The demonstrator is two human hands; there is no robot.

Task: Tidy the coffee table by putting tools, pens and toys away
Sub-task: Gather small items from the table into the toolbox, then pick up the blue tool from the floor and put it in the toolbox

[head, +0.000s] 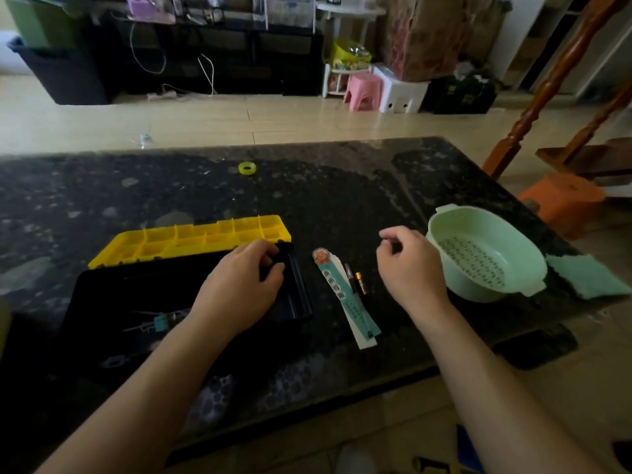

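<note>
toolbox (pixel 143 295) sits open on the coffee table (pixel 307 193), near-left part of the top, yellow lid (pixel 191 239) flipped back behind it, compartments up

left hand (pixel 239 289) is at the toolbox's right end, fingers curled over a black part of the rim there; black on black, can't tell whether that is the box wall or an inner tray

right hand (pixel 410 265) is up off the table right of the toolbox, fingers loosely curled, thumb near the index tip; can't tell if it pinches anything

just right of the toolbox, between the hands: teal paper strip (pixel 345 299) with a cartoon head, a dark pen (pixel 350 278) against its right side, a small gold-tipped piece (pixel 360 283) beside the pen; too small to identify

further right: green perforated basin (pixel 444 258), then a green cloth (pixel 584 275) at the table's right edge

yellow tape roll (pixel 247 168) well behind the toolbox, near the far edge

open tabletop behind the lid and to its left; narrower strip between the toolbox and the near edge

inside the toolbox: one blue-handled item (pixel 160 322), rest lost in shadow
</note>
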